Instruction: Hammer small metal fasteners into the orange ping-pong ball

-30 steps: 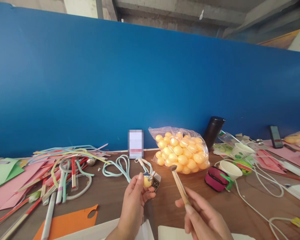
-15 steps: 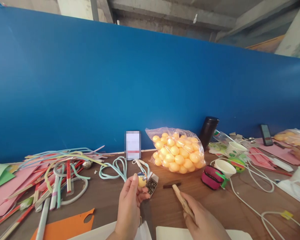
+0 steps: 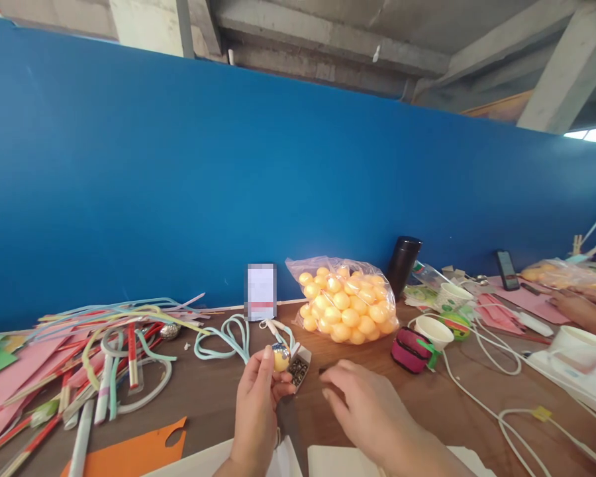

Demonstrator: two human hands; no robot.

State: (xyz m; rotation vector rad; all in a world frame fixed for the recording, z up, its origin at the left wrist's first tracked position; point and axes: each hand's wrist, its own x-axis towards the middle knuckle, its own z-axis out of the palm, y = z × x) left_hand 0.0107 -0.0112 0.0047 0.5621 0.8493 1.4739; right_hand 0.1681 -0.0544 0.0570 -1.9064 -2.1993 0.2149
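My left hand is closed around a yellow ball, holding it between thumb and fingers. Shiny silver tack heads cover the ball's upper part. Against the fingertips stands a small open box of tacks. To the right, my right hand reaches palm down over the table, thumb and forefinger apart. Its fingertips are at a dark thin strip, mostly hidden beneath them. White sheets of paper lie below both hands.
A clear bag of yellow balls stands behind the hands, with a black bottle beside it. Left lie tubes and sticks and orange paper. A magenta pouch, paper cup and white cable are right. Another person's hand shows far right.
My right hand has let go of the light wooden stick and moved up and left to the dark strip. The left hand keeps its hold on the ball. The view has turned slightly right.
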